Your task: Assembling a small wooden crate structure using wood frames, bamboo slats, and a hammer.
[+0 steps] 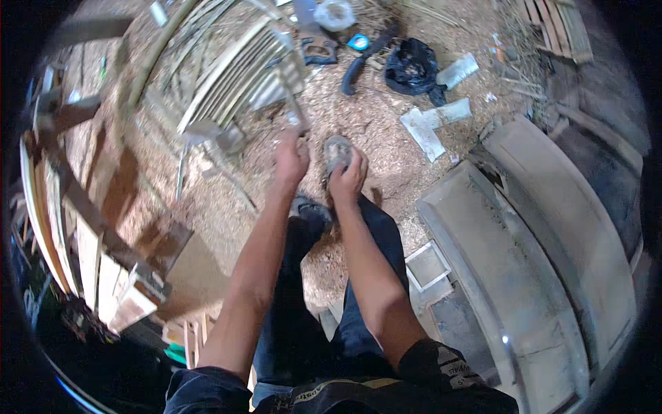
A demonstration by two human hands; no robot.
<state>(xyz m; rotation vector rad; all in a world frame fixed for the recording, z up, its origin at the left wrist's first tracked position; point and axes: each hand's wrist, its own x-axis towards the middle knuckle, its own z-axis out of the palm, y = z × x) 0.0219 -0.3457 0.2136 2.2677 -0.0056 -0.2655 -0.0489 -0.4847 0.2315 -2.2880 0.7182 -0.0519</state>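
My left hand (292,159) is closed above the shavings-strewn ground, around what looks like a thin, stick-like thing (292,103) that points away from me. Motion blur hides its exact kind. Close by on the right, my right hand (350,174) has its fingers curled together just over my right shoe (336,148). Whatever those fingers hold, if anything, is too small and dark to name. Beyond both hands lie a handsaw (318,50), a blue tape measure (358,42) and a long knife with a dark handle (353,77).
A slatted wooden bundle (234,79) lies far left of my hands. A black plastic bag (412,63) and pale flat pieces (426,132) are at far right. Large grey panels (510,262) flank my right leg, beside a small white frame (427,266). Boards (89,241) stand at left.
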